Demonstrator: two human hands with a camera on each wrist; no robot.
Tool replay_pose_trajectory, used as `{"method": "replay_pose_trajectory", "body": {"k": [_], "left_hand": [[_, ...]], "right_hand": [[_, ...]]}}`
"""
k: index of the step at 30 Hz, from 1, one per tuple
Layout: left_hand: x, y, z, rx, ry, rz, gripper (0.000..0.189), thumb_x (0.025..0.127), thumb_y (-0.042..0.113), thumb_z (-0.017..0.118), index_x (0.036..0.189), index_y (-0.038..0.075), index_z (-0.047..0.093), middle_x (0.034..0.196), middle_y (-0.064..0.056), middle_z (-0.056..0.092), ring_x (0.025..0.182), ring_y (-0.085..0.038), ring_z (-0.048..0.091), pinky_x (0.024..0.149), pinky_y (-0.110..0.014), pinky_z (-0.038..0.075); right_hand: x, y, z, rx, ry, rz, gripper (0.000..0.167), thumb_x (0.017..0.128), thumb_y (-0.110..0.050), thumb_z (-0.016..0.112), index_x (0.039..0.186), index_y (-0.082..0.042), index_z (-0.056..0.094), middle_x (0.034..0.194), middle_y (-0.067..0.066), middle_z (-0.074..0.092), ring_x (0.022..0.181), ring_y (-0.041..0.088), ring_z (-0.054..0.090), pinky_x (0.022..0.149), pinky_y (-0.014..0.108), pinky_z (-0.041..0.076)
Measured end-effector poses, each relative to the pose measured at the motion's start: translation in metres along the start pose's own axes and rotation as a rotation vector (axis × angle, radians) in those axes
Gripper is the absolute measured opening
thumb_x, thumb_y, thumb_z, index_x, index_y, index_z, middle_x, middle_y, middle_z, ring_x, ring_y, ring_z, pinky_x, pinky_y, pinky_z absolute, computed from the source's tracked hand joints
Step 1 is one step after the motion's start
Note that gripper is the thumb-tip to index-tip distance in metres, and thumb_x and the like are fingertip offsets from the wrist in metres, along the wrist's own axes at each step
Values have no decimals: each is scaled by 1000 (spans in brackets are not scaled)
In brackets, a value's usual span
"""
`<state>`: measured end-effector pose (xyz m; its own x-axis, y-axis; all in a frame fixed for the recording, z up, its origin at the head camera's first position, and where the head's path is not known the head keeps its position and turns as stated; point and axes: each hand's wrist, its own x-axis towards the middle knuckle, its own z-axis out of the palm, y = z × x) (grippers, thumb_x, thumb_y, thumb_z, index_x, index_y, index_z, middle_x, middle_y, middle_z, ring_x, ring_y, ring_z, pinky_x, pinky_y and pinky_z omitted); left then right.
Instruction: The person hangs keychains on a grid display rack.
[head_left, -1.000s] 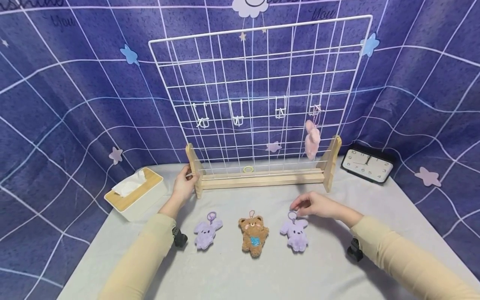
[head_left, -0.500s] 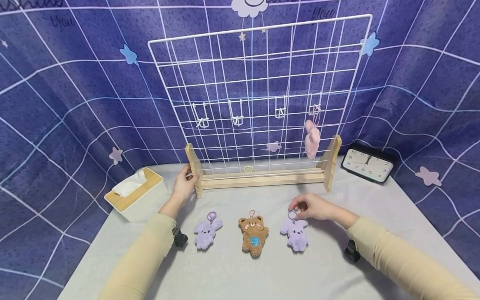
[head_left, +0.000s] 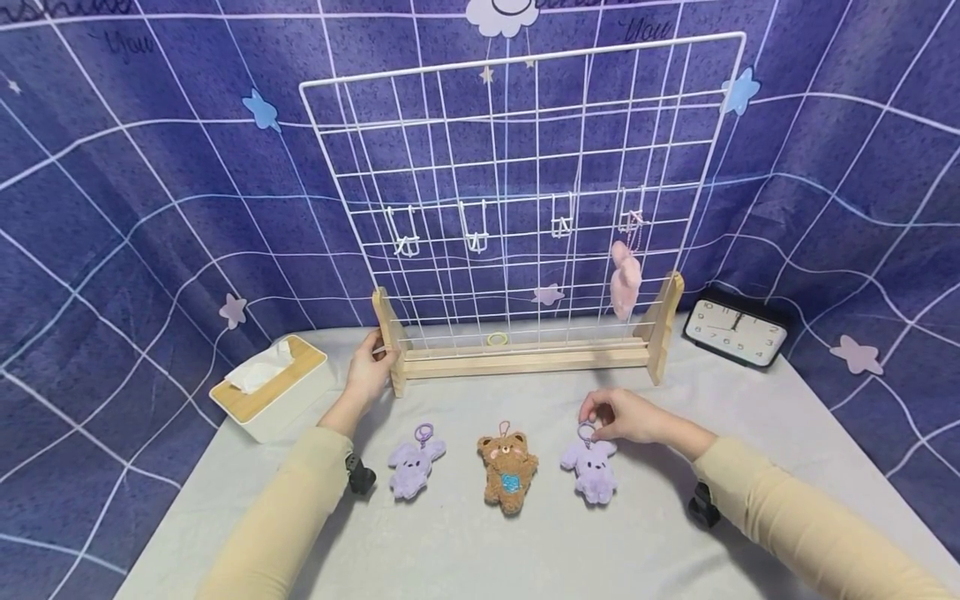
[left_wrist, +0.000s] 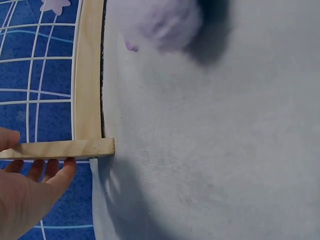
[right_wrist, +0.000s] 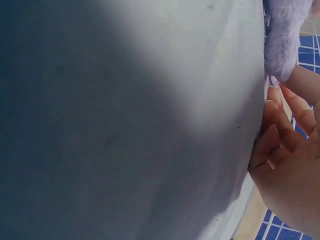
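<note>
Head view: a rack, made up of a white wire grid in a wooden base, is standing upright on a pale cloth. Left hand is grasping the rack by its left wooden foot; in the left wrist view, the thumb is pressing one side of the wood while the fingers are bearing on the other. Right hand is working in front of the rack's right part, its thumb and forefinger bracketing the ring of the right purple plush; whether they are already pinching it, one cannot tell. In the right wrist view, thumb and fingers are bending towards that ring, the thumb lying against purple fur.

Three plush charms are lying face up in a row before the rack: the left purple plush towards its left end, a brown bear with a blue patch at its middle, and the right purple plush towards its right end. Four hooks are hanging across the grid; the rightmost is carrying a pink plush. A yellow band is resting at the rack's base. Tissue box and clock are flanking the rack, left and right respectively. Behind it, a star-patterned blue curtain is hanging.
</note>
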<state>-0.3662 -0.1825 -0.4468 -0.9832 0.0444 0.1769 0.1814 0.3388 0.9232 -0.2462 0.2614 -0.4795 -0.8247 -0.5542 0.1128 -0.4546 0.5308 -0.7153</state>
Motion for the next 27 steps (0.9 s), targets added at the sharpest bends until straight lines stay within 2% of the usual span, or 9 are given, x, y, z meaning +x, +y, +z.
{"method": "replay_pose_trajectory", "body": {"k": [9,18,27], "left_hand": [[1,-1,0,6,2,1,52,103,3,54,151,-6,38,141,-32,51,129,-43,52,109,-50,47],[0,1,0,-14,-7,-6,54,102,3,55,152,-5,37,141,-31,50,130,-44,51,109,-51,47],[0,-1,0,-19,-6,-2,52,103,3,55,152,-5,38,140,-31,51,129,-43,52,109,-51,47]], "right_hand": [[0,0,1,9,21,32,27,75,5,82,93,-5,65,83,3,64,75,15,56,66,23,50],[-3,1,-3,54,32,47,15,82,4,77,91,-5,67,82,-1,65,75,11,58,70,24,54],[-6,-3,-6,142,35,53,11,84,6,76,91,2,68,80,5,68,71,12,62,66,22,56]]}}
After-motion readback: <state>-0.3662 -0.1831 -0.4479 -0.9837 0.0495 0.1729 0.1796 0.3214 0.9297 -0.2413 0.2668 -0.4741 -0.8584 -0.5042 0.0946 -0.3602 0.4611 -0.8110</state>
